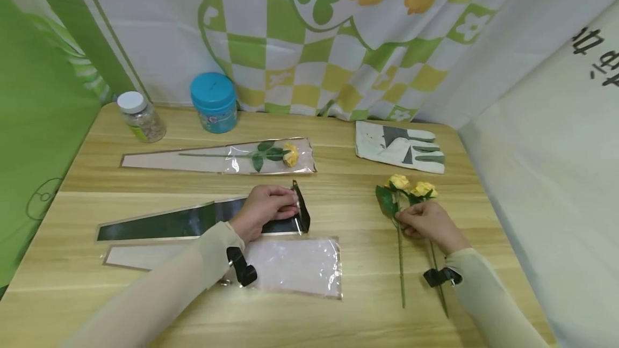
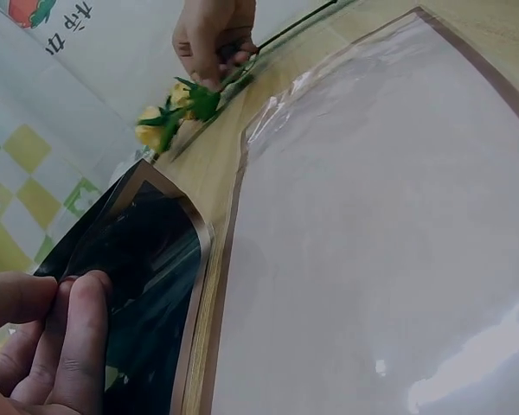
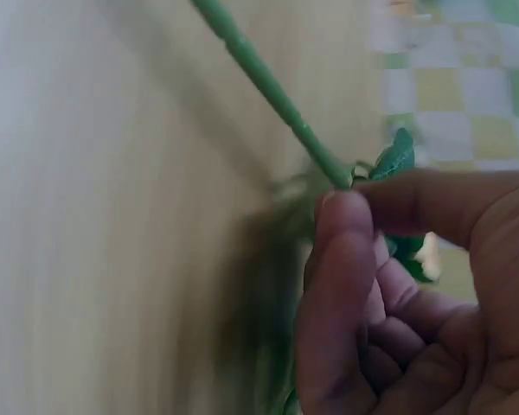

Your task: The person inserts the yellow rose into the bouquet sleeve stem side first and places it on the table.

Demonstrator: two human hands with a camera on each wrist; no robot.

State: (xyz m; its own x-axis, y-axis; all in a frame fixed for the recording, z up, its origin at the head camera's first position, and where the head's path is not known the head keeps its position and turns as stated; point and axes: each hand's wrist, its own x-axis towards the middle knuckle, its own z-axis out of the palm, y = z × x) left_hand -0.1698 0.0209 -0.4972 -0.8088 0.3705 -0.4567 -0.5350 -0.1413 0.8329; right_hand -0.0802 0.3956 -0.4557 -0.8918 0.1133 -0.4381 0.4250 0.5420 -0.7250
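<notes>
By the fingers and thumb of the left hand [image 1: 266,208], which are drawn together, the wide right end of a dark sleeve [image 1: 166,224] is pinched, and its edge is raised above the tabletop [image 1: 348,195]. By the right hand [image 1: 430,224], the stem of one yellow rose [image 1: 400,240] is held between thumb and forefinger, just below its leaves, while the other fingers are curled in. Beside it, a second yellow rose [image 1: 424,189] is partly covered by the right hand, its stem passing under the wrist. The dark sleeve is flanked on the near side by a pale sleeve [image 1: 300,267], partly hidden by the left forearm, and on the far side by a filled sleeve [image 1: 150,161], in which a single yellow rose is enclosed. Farther back, a glove [image 1: 398,146] is laid flat on the right, and a blue tub [image 1: 214,103] and a white-capped jar [image 1: 145,120] are placed on the left, before a checked curtain [image 1: 309,42].
</notes>
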